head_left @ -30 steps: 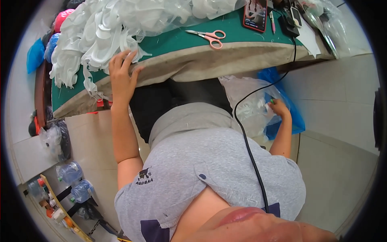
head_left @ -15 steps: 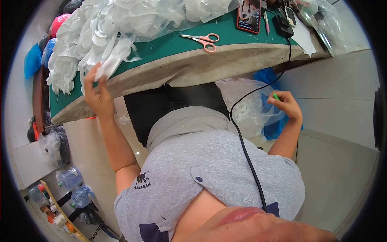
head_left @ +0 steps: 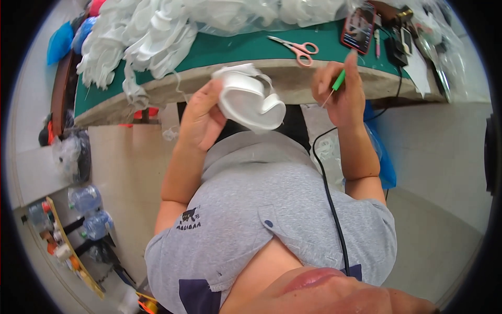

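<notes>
My left hand (head_left: 203, 116) pinches the left edge of a white curved fabric piece (head_left: 241, 99) and holds it up in front of the table edge. The piece has a thick rounded rim, a sheer middle and a curled end on the right. Level with it on the right, my right hand (head_left: 346, 97) is closed on a green-handled tool (head_left: 339, 80) with a thin metal shaft, pointing down and left. The tool and the white piece are apart. Similar white pieces lie in a heap (head_left: 149, 36) on the far left of the table.
Pink-handled scissors (head_left: 300, 49) lie on the green table top (head_left: 235, 49). A phone (head_left: 358, 29), a pink pen (head_left: 377, 44) and a black adapter (head_left: 396, 51) are at the back right. A black cable (head_left: 328, 193) runs across my front. Clear plastic covers white pieces along the back.
My left hand has come away from the heap toward the middle, bringing the white piece. My right hand has risen and moved left to the table edge with the green-handled tool.
</notes>
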{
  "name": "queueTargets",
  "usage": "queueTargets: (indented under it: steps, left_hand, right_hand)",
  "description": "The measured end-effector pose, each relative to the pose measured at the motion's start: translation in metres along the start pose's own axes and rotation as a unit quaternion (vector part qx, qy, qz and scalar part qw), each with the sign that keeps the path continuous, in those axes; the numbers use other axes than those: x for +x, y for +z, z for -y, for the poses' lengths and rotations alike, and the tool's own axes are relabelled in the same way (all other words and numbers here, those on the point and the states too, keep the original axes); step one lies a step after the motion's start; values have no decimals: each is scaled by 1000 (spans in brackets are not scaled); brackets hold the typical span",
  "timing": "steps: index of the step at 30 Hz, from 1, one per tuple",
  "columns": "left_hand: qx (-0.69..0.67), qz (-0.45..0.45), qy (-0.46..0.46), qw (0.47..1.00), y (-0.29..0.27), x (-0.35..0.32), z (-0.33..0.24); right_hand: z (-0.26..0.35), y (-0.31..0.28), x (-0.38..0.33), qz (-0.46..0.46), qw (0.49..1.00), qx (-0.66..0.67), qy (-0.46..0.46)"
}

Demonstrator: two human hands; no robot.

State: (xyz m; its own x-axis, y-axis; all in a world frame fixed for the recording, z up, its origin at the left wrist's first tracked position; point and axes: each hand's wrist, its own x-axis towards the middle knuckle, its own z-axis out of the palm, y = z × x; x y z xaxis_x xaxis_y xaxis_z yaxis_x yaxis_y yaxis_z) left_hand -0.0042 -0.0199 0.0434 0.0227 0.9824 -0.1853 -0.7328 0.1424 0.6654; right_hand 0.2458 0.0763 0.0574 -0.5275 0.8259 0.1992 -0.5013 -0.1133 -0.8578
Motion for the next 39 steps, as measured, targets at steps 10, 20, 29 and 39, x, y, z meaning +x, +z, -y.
queueTargets:
  steps: [10,20,29,39]
  left_hand:
    - [214,-71,152,962,18,-8,9]
    - [304,-86,191,929,25,-13,9]
    - [129,6,204,970,5,-9,-8]
    - [147,-42,123,981,-4,-3,1]
  right_hand:
    - [-24,58,15,153,815,-441,-344]
    - [-32,49,17,164,725,-548,-384]
    - [-45,44,11,50,989,-140,-7]
    - [-31,48,22,-9,952,-304,-29]
